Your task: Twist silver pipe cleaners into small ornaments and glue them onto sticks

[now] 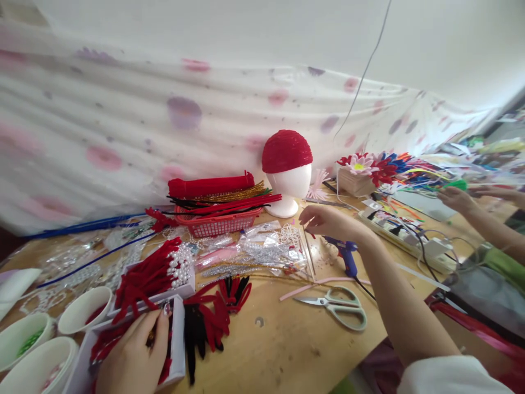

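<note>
My left hand [133, 350] is over a white box [179, 345] of red fuzzy pieces at the lower left. Its fingers are closed around something small, dark and amber, mostly hidden. My right hand [328, 223] reaches across the table with fingers loosely bent and apart, above thin sticks [308, 254]. No held object shows in it. Beside that wrist lies a blue glue gun [348, 257]. Scissors [340, 307] with pale handles rest nearer me. Red and black fuzzy loops [213, 317] lie right of the box.
A white foam head [290, 183] wears a red cap [287, 152]. Left of it, a red basket [223, 221] holds fuzzy stems. White cups [84, 312] stand at the left. A power strip [410, 241] with cables lies at the right, near another person's hand [457, 200].
</note>
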A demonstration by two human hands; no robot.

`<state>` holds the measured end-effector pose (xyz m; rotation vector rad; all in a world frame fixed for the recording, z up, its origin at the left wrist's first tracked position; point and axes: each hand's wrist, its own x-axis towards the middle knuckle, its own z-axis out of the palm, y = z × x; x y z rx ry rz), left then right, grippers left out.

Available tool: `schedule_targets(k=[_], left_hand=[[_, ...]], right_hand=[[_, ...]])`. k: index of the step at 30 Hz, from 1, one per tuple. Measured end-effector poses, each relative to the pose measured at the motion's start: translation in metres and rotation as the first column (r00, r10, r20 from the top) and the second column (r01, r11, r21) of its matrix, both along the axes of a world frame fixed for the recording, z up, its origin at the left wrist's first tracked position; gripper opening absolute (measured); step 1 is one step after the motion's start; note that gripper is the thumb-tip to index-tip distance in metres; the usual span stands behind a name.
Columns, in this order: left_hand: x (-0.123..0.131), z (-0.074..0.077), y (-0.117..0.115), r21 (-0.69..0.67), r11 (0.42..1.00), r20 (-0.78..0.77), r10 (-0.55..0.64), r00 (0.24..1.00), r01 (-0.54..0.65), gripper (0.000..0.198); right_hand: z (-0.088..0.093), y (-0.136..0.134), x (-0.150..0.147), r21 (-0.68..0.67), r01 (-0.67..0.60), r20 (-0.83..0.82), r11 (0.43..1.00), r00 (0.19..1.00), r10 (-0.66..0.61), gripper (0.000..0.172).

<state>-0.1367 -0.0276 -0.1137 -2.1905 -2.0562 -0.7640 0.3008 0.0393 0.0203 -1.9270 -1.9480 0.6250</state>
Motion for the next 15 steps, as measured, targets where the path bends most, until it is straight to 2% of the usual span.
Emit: schedule_targets(k=[2,4,6,7,8,10,11,15], left_hand=[[0.000,0.001,0.001,-0.020,1.000,0.017,0.021,1.000,-0.020,0.044],[0.000,0.001,0.002,-0.066,0.998,0.018,0.016,1.000,-0.015,0.040],[0.000,0.000,0.003,-0.112,0.994,0.003,0.007,1.000,-0.007,0.035],[0.000,0.000,0.004,-0.126,0.992,-0.007,0.002,1.000,-0.003,0.034],[0.000,-0.001,0.004,-0.131,0.991,-0.012,0.000,1.000,-0.001,0.033],[0.000,-0.001,0.005,-0.134,0.991,-0.018,0.006,1.000,-0.008,0.033],[0.001,-0.001,0.005,-0.145,0.989,-0.018,0.008,1.000,-0.010,0.034],[0.003,0.001,0.005,-0.223,0.975,0.012,0.018,1.000,-0.015,0.038]], right_hand=[[0.015,-0.039,-0.004,0.134,-0.021,-0.030,0.991,0.999,0.026,0.017],[0.024,-0.082,-0.007,0.306,-0.066,-0.041,0.950,0.996,0.082,0.014],[0.025,-0.114,-0.008,0.415,-0.027,-0.014,0.909,0.999,0.036,0.017],[0.023,-0.121,-0.010,0.427,-0.004,-0.006,0.904,1.000,0.007,0.017],[0.019,-0.120,-0.011,0.408,0.015,-0.007,0.913,1.000,-0.014,0.017],[0.003,-0.097,-0.016,0.295,0.023,-0.036,0.955,0.999,-0.013,0.016],[-0.008,-0.078,-0.019,0.220,0.029,-0.056,0.975,0.998,-0.017,0.017],[-0.055,0.000,-0.030,0.090,0.024,-0.002,0.996,1.000,-0.024,0.016]])
